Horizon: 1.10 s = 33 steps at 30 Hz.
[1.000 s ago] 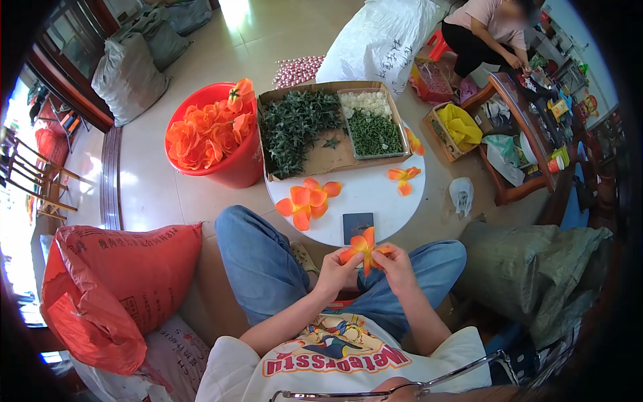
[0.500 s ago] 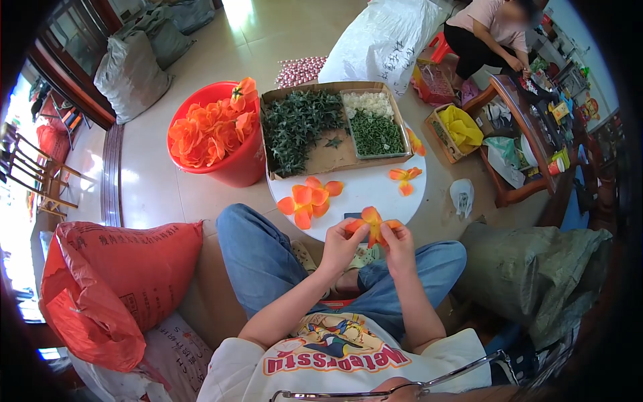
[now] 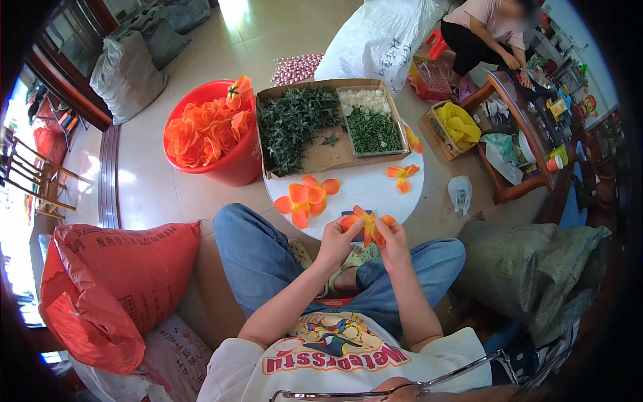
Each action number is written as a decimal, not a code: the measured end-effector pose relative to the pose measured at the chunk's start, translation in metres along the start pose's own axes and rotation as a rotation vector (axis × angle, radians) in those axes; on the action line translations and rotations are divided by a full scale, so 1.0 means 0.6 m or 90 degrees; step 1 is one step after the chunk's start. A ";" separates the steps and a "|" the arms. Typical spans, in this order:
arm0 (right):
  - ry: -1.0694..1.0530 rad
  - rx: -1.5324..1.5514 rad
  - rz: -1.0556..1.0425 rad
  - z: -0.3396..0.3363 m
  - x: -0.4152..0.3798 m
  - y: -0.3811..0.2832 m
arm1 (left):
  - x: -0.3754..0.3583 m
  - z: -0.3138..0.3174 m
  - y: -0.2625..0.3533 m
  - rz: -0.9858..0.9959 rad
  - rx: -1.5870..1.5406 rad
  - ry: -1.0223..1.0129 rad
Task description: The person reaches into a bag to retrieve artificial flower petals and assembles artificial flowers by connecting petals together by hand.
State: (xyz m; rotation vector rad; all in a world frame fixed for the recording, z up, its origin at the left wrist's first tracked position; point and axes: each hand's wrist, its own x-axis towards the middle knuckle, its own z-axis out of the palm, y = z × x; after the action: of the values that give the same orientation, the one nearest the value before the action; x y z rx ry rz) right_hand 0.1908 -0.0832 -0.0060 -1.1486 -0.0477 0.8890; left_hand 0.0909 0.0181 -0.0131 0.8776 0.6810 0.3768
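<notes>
Between my two hands is an orange and yellow fabric flower petal piece point(image 3: 367, 226), held above my lap at the near edge of the round white table point(image 3: 402, 206). My left hand point(image 3: 339, 242) pinches its left side and my right hand point(image 3: 394, 245) its right side. A dark flat object point(image 3: 355, 216), partly hidden by the petals, lies on the table behind them. More petal pieces point(image 3: 307, 199) overlap at the table's left, and another petal piece point(image 3: 402, 177) lies to the right. The cardboard tray point(image 3: 328, 159) holds dark green leaf pieces point(image 3: 295, 124) and a clear box point(image 3: 375, 154) of small green and white parts.
A red bucket point(image 3: 234, 167) full of orange flowers stands left of the table. Red sack point(image 3: 127, 268) and grey-green sack point(image 3: 529, 275) flank my knees. Ahead are a white sack point(image 3: 368, 50) and pink beads point(image 3: 298, 69). Another person point(image 3: 485, 37) sits at the upper right by a wooden table point(image 3: 522, 134).
My hands have shifted slightly, and the petals between them are turned and spread wider. More of the dark flat object shows behind them. The view has moved a little.
</notes>
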 end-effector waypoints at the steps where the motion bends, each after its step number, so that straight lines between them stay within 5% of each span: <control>1: 0.001 0.006 -0.005 0.001 0.002 -0.001 | 0.001 0.001 0.004 0.003 0.003 0.000; 16: -0.030 -0.042 0.056 -0.028 0.022 0.031 | 0.033 -0.027 -0.052 0.045 -0.021 0.028; 19: -0.049 -0.041 0.061 -0.032 0.026 0.034 | 0.018 -0.017 -0.040 0.208 0.170 0.207; 22: 0.053 -0.047 0.088 -0.019 0.022 0.021 | 0.004 -0.016 -0.012 0.525 0.435 0.249; 28: 0.151 -0.211 -0.110 -0.061 0.071 0.018 | 0.013 -0.001 -0.013 0.542 0.570 0.089; 33: 0.116 -0.471 -0.361 -0.074 0.166 -0.038 | 0.020 0.000 -0.018 0.552 0.568 0.097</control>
State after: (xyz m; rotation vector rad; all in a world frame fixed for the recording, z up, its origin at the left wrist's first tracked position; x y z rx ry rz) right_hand 0.2913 -0.0573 -0.0469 -1.7753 -0.5622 0.2409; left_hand 0.0996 0.0185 -0.0263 2.0192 0.5693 0.9519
